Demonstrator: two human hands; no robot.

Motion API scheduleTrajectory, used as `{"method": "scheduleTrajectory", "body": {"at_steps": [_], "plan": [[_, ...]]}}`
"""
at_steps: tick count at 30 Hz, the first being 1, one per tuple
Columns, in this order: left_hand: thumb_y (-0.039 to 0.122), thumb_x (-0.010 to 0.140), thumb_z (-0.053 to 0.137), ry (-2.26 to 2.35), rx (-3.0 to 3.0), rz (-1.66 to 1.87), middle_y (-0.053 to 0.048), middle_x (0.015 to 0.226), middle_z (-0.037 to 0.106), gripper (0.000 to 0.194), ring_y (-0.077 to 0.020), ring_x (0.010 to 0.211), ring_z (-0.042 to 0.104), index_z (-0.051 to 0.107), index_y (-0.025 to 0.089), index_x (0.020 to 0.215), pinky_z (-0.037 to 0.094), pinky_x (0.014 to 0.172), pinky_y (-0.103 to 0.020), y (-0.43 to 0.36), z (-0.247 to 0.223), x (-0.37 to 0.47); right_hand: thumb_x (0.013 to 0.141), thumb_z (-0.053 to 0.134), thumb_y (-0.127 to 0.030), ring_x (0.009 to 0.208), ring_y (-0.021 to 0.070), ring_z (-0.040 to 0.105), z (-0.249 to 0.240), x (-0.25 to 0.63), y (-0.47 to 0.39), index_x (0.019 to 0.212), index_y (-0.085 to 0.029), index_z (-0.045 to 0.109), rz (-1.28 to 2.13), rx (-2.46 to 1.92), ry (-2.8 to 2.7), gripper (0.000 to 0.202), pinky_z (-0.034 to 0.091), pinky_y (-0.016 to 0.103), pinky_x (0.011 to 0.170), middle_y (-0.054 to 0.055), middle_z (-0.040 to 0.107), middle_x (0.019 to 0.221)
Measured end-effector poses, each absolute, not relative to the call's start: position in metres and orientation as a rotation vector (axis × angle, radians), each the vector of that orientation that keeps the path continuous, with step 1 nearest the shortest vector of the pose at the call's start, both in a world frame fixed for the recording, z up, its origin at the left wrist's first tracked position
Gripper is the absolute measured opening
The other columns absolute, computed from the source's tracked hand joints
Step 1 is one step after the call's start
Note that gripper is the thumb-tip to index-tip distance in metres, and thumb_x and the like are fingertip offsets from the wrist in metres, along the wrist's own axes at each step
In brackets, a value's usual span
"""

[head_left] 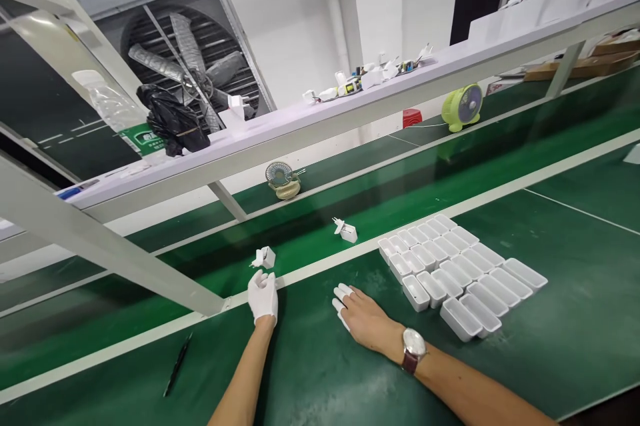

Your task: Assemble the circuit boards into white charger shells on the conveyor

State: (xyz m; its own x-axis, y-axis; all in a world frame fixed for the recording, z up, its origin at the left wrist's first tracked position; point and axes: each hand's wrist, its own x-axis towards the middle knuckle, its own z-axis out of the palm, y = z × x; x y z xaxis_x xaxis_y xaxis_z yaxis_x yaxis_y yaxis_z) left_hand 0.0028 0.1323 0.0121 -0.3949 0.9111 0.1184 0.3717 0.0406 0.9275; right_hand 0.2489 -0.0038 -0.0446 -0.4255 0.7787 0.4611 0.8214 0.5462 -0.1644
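My left hand (263, 295), in a white glove, is over the pale rail at the belt's near edge. Its fingers are curled, and whatever may be in them is hidden. Just beyond the fingertips a white plug-in charger part (266, 257) lies on the green belt; I cannot tell whether they touch. A second such charger part (346, 231) lies farther right on the belt. My right hand (364, 317) lies flat on the green table, fingers stretched out and white covers on several fingertips. To its right are rows of open white plastic housings (461, 319).
A dark pen-like tool (177, 365) lies at the left, near a slanted white post (100, 239). Small fans, one beige (283, 181) and one green (462, 108), stand beyond the belt. Above runs a shelf (290, 129) with a bottle, a black bag and electronic parts.
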Motion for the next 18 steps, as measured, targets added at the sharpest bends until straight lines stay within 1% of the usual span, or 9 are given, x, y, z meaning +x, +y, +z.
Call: {"method": "scheduleTrajectory", "body": {"at_steps": [3, 6, 9, 11, 13, 14, 15, 16, 18], "plan": [[0.034, 0.086, 0.065, 1.72, 1.343, 1.26, -0.015, 0.12, 0.063, 0.053, -0.0197, 0.097, 0.068, 0.049, 0.013, 0.133, 0.058, 0.086, -0.035, 0.106, 0.005, 0.015, 0.092, 0.051, -0.014, 0.132, 0.0341, 0.048, -0.046, 0.248, -0.004, 0.129, -0.004, 0.058, -0.111, -1.297, -2.329, 0.039, 0.034, 0.049, 0.114, 0.023, 0.057, 0.134], [0.039, 0.085, 0.064, 1.615, 1.432, 1.124, -0.014, 0.11, 0.068, 0.05, -0.0217, 0.092, 0.069, 0.056, 0.011, 0.126, 0.059, 0.08, -0.037, 0.089, 0.008, 0.034, 0.093, 0.05, -0.014, 0.135, 0.0343, 0.045, -0.043, 0.248, -0.005, 0.131, -0.002, 0.056, -0.104, -1.308, -2.342, 0.04, 0.032, 0.049, 0.116, 0.024, 0.054, 0.137], [0.041, 0.082, 0.068, 1.487, 1.566, 0.98, -0.01, 0.099, 0.072, 0.038, -0.0229, 0.09, 0.069, 0.068, 0.015, 0.109, 0.057, 0.084, -0.039, 0.077, 0.023, 0.065, 0.093, 0.049, -0.012, 0.134, 0.0343, 0.046, -0.037, 0.249, -0.006, 0.13, -0.001, 0.056, -0.096, -1.311, -2.344, 0.039, 0.031, 0.05, 0.115, 0.026, 0.054, 0.137], [0.037, 0.081, 0.07, 1.354, 1.713, 0.877, -0.005, 0.097, 0.073, 0.026, -0.021, 0.09, 0.068, 0.073, 0.02, 0.1, 0.054, 0.091, -0.037, 0.066, 0.038, 0.093, 0.093, 0.049, -0.012, 0.127, 0.0336, 0.053, -0.036, 0.247, -0.007, 0.127, -0.002, 0.059, -0.077, -1.282, -2.358, 0.036, 0.034, 0.05, 0.113, 0.025, 0.059, 0.132], [0.033, 0.088, 0.061, 1.141, 2.079, 0.723, -0.003, 0.102, 0.071, 0.022, -0.0181, 0.091, 0.067, 0.072, 0.025, 0.105, 0.053, 0.09, -0.034, 0.05, 0.055, 0.124, 0.092, 0.052, -0.014, 0.116, 0.0307, 0.061, -0.038, 0.243, -0.01, 0.119, -0.007, 0.065, -0.04, -1.224, -2.385, 0.031, 0.04, 0.047, 0.109, 0.019, 0.067, 0.12], [0.031, 0.09, 0.058, 1.008, 2.218, 0.619, -0.002, 0.103, 0.07, 0.025, -0.0167, 0.09, 0.066, 0.071, 0.027, 0.111, 0.053, 0.088, -0.031, 0.042, 0.062, 0.14, 0.092, 0.053, -0.015, 0.109, 0.0289, 0.064, -0.041, 0.24, -0.013, 0.116, -0.01, 0.067, -0.019, -1.197, -2.396, 0.028, 0.043, 0.044, 0.107, 0.016, 0.071, 0.114], [0.03, 0.091, 0.057, 0.902, 2.314, 0.518, -0.001, 0.1, 0.069, 0.028, -0.0157, 0.088, 0.065, 0.069, 0.029, 0.116, 0.053, 0.085, -0.029, 0.033, 0.067, 0.156, 0.092, 0.054, -0.017, 0.104, 0.0274, 0.066, -0.044, 0.236, -0.016, 0.114, -0.012, 0.068, 0.002, -1.177, -2.4, 0.026, 0.046, 0.041, 0.104, 0.013, 0.073, 0.109], [0.03, 0.092, 0.056, 0.823, 2.397, 0.413, -0.001, 0.097, 0.068, 0.031, -0.0153, 0.087, 0.065, 0.067, 0.03, 0.12, 0.053, 0.085, -0.028, 0.025, 0.071, 0.171, 0.093, 0.054, -0.02, 0.101, 0.0264, 0.067, -0.048, 0.232, -0.019, 0.114, -0.014, 0.069, 0.021, -1.164, -2.396, 0.026, 0.048, 0.039, 0.102, 0.011, 0.073, 0.108], [0.031, 0.092, 0.056, 0.706, 2.553, 0.241, 0.0, 0.093, 0.068, 0.037, -0.0167, 0.086, 0.064, 0.062, 0.033, 0.128, 0.052, 0.084, -0.029, 0.012, 0.075, 0.196, 0.095, 0.055, -0.027, 0.101, 0.0255, 0.067, -0.055, 0.225, -0.024, 0.118, -0.017, 0.066, 0.049, -1.146, -2.372, 0.028, 0.05, 0.039, 0.099, 0.01, 0.071, 0.115]]}}
